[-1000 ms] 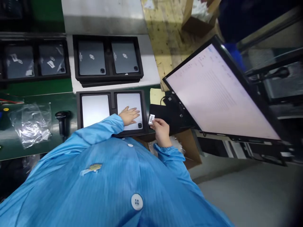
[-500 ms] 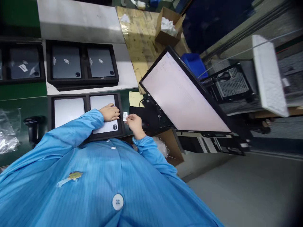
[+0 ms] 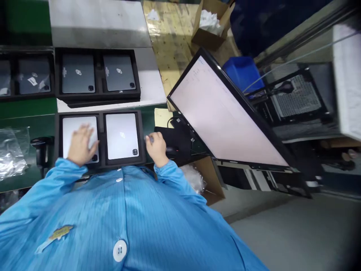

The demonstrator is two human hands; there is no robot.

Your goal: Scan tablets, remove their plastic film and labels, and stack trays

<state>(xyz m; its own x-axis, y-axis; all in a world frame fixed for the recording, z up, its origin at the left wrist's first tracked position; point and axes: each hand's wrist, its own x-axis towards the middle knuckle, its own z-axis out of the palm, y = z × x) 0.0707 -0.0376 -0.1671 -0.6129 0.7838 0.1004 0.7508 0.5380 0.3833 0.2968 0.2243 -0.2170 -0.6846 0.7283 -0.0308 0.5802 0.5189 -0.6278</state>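
Observation:
A black tray [image 3: 101, 114] in front of me holds two silver tablets lying back side up. My left hand [image 3: 81, 145] rests flat with spread fingers on the left tablet [image 3: 76, 130]. The right tablet [image 3: 122, 135] lies uncovered. My right hand [image 3: 155, 146] hovers at the tray's right edge, blurred, with its fingers curled; a small pale bit shows at the fingertips, too smeared to identify. Blue sleeves cover both my arms.
A second black tray [image 3: 97, 73] with two dark grey tablets sits behind, a third [image 3: 25, 77] to the far left. A big tilted monitor [image 3: 222, 113] stands at the right. A barcode scanner [image 3: 41, 148], plastic bags [image 3: 11, 152] and a cardboard box [image 3: 210, 22] are around.
My left hand moved from the right tablet to the left one. My right hand, which held a small white label, shifted slightly left and is now blurred.

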